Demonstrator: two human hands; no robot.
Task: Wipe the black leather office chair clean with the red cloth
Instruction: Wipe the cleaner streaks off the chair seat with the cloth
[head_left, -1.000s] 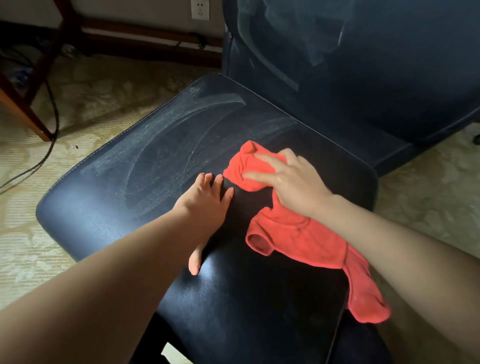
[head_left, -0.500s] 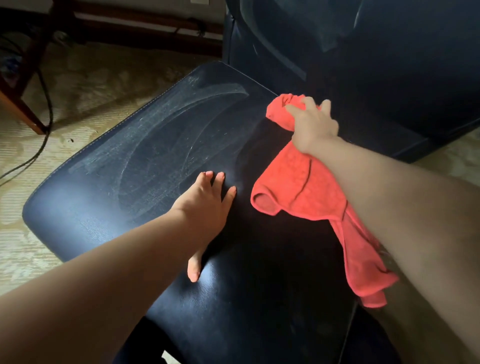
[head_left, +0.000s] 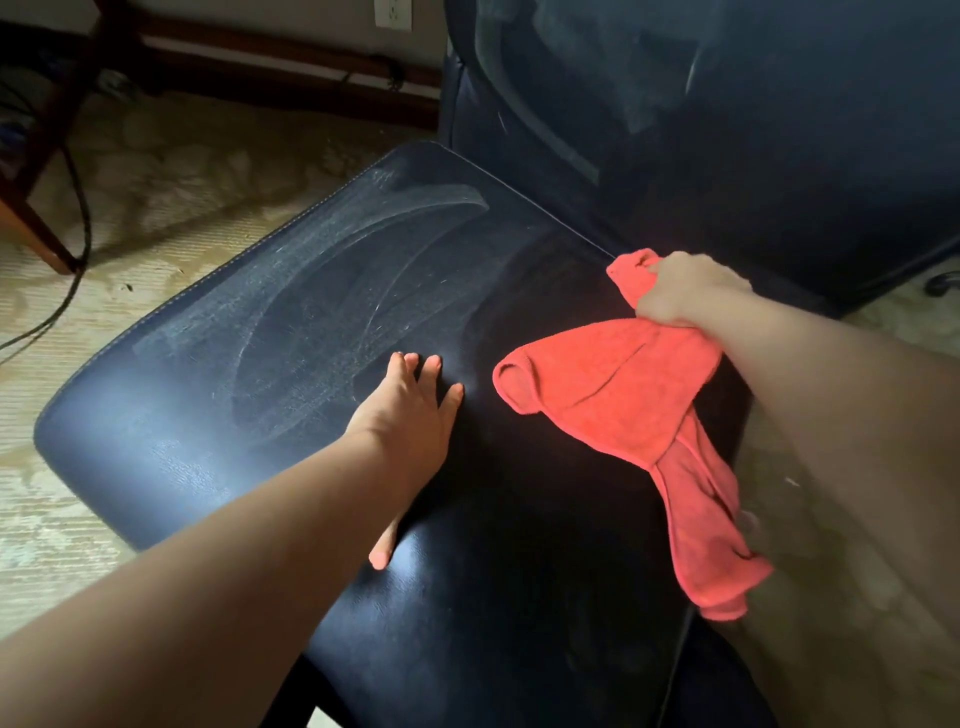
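Two hands were at work. The left hand (head_left: 410, 415) lay flat on the seat (head_left: 182, 441), fingers straight and a little spread, thumb pointing back toward the person, holding nothing. The right hand (head_left: 680, 291) was fisted round a bunch of the cloth (head_left: 613, 395) at the rear right of the seat, close to where the backrest (head_left: 779, 130) rose. From that fist the cloth draped forward across the right side of the seat, and its loose tail hung past the right edge. Left of the flat hand, the seat carried a pale dusty film crossed by curved swipe marks. The backrest showed pale smears too, so much of the chair (head_left: 519, 597) looked unwiped. Beyond lay a patterned floor (head_left: 182, 156) with a dark cable (head_left: 78, 234) at the left.

Several things could go wrong. With the cloth bunched so small, a pass would likely clean only a narrow stripe and leave arcs of dust. The hanging tail could catch under the seat or carry grit back onto the leather. The bare palm might leave prints on the dark patch. If that hand lifted, the chair might swivel under the push.
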